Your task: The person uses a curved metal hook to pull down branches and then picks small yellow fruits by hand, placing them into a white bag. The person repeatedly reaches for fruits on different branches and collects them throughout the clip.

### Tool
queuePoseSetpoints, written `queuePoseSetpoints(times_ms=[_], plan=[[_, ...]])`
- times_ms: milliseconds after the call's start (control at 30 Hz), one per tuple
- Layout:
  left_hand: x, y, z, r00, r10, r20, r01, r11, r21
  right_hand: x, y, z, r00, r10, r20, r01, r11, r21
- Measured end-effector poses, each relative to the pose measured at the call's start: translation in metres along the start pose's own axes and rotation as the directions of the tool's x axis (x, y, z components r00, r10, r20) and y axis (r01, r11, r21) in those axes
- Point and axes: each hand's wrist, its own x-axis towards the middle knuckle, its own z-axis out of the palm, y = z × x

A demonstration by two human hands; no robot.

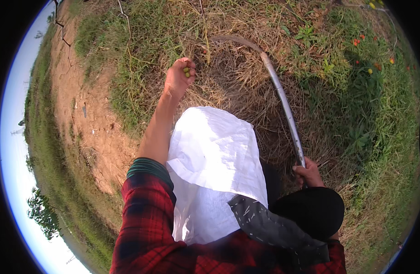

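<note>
My left hand [177, 78] is curled around a few small green fruits [186, 71], held out over dry grass beyond the sack. Low on the right, my right hand [312, 174] grips the lower part of a silvery metal pole [284, 102]. The pole slants up and away, ending in a brownish curved hook [242, 41] close to the dry grass; its exact material is unclear. Between my arms a white woven-looking sack [215, 147] hangs at my front. A wide black strap [273, 226] with white stitching runs from the sack to the right.
Red and yellow fruits [356, 41] lie scattered in the green grass at the upper right. Dry straw [227, 73] covers the ground ahead. Thin bare branches [62, 29] hang in from the top. Bare reddish soil [93, 137] stretches along the left.
</note>
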Motion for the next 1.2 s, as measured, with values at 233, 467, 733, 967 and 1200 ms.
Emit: queuePoseSetpoints(times_ms=[233, 467, 733, 967, 1200], plan=[[0.059, -0.002, 0.002, 0.990, -0.040, -0.132, 0.038, 0.999, -0.018, 0.005, 0.004, 0.007, 1.000, 0.028, -0.009, -0.027, 0.999, 0.039], [0.104, -0.029, -0.001, 0.918, 0.377, -0.123, -0.024, 0.362, 0.932, 0.008, 0.003, 0.011, 0.999, -0.015, -0.040, 0.014, 1.000, -0.021], [0.111, -0.029, 0.024, 0.943, 0.333, -0.003, 0.083, -0.226, 0.971, 0.002, -0.005, 0.013, 0.999, 0.008, -0.033, -0.013, 0.988, -0.155], [0.114, -0.028, 0.023, 0.939, 0.342, 0.044, 0.018, -0.177, 0.984, 0.002, -0.004, 0.013, 1.000, -0.014, -0.009, 0.013, 0.989, -0.147], [0.120, -0.031, 0.018, 0.937, 0.349, -0.010, 0.067, -0.151, 0.986, 0.018, 0.007, 0.001, 0.999, -0.044, 0.027, 0.050, 0.939, -0.339]])
